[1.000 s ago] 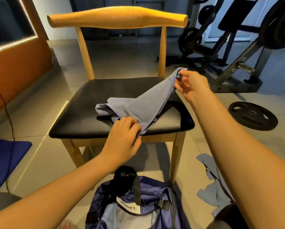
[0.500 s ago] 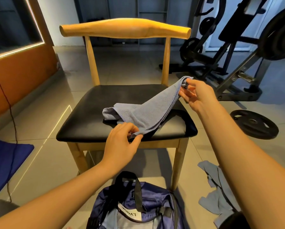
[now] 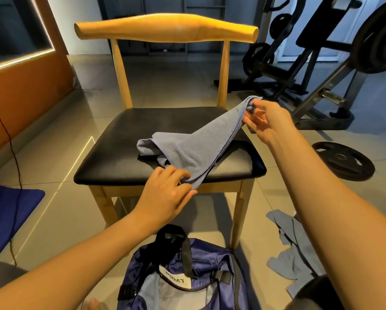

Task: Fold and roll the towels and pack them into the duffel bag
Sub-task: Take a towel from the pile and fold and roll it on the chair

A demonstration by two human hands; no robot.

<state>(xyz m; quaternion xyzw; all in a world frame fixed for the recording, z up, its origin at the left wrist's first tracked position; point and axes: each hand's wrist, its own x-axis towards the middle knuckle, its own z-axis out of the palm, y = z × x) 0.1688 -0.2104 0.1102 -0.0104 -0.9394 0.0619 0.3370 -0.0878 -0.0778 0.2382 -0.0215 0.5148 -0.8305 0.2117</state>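
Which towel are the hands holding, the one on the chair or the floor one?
The towel on the chair: the left hand and right hand each pinch an end. The floor towel lies crumpled, untouched.

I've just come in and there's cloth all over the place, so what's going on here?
A person is handling a grey towel on the black seat of a wooden chair. The right hand pinches one corner, lifted over the seat's far right side. The left hand pinches the towel at the seat's front edge. It is bunched, not yet folded or rolled. A duffel bag sits on the floor below, and a second towel lies crumpled to the right.
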